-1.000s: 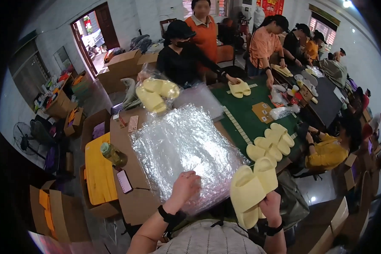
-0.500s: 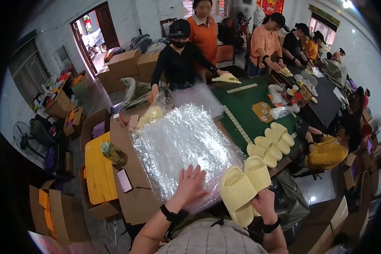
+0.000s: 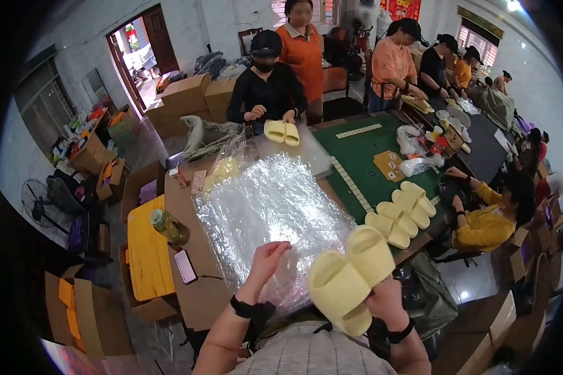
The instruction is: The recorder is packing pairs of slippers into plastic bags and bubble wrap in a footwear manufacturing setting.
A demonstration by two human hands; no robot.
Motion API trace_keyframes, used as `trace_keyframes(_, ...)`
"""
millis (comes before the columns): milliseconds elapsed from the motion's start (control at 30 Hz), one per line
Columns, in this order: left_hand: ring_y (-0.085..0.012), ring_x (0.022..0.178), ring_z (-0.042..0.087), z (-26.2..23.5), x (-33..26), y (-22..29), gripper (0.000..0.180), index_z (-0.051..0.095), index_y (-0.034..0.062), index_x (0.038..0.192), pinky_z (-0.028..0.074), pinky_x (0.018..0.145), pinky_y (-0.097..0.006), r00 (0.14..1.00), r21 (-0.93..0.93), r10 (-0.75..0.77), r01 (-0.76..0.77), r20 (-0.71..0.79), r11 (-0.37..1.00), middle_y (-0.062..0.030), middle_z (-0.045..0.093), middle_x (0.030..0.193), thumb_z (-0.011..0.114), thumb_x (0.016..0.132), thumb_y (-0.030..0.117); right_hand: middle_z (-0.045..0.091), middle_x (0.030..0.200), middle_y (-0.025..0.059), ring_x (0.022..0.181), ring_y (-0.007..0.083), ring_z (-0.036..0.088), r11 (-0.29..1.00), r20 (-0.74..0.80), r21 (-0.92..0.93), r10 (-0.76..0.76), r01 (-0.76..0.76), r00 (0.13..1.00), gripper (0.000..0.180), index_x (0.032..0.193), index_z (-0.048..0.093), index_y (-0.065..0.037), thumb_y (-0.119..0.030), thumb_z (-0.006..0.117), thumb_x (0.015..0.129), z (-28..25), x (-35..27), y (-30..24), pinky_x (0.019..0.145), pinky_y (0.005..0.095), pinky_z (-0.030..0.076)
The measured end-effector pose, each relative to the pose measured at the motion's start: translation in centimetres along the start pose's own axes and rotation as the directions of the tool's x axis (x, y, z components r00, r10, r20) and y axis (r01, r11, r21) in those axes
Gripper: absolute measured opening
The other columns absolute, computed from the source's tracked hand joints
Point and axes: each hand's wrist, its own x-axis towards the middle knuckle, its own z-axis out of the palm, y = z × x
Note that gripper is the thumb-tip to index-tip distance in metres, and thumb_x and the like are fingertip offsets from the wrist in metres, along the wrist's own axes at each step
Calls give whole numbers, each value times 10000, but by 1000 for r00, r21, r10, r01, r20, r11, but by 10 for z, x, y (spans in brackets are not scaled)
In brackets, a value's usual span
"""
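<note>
My right hand is closed round a pair of pale yellow slide slippers, held up over the near right corner of the plastic stack. My left hand pinches thumb and fingers together on what looks like the edge of a clear plastic bag. Beneath it lies a shiny stack of clear plastic bags, spread across the near table. More pale yellow slippers stand in a row on the green table, to the right of the stack.
Left of the stack are a phone and a green-capped bottle. A carton with yellow material stands beside the table. Across it, a person in black holds yellow slippers. Tile rows line the green table.
My left hand has gone from spread flat on the plastic to a raised pinch. The slippers in my right hand have shifted left. The person opposite has brought slippers in front of their body.
</note>
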Motion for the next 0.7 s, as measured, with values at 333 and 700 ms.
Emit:
trace_keyframes(333, -128, 988, 649, -7, -7, 34, 281, 721, -18, 1122, 494, 887, -272, 997, -92, -71, 72, 18, 993, -70, 736, 1083, 573, 1020, 197, 664, 751, 165, 712, 347, 661, 988, 421, 17, -146, 154, 895, 303, 806, 685, -22, -313, 636, 871, 66, 45, -7, 653, 458, 525)
trace_keyframes(700, -305, 930, 603, 26, -42, 70, 131, 746, 101, 977, 495, 814, -410, 825, 626, 547, -503, 142, 596, -80, 630, 972, 683, 876, 155, 667, 723, 174, 702, 349, 665, 970, 288, 59, -241, 234, 927, 241, 772, 664, -24, -247, 645, 861, 70, 52, -19, 645, 467, 530)
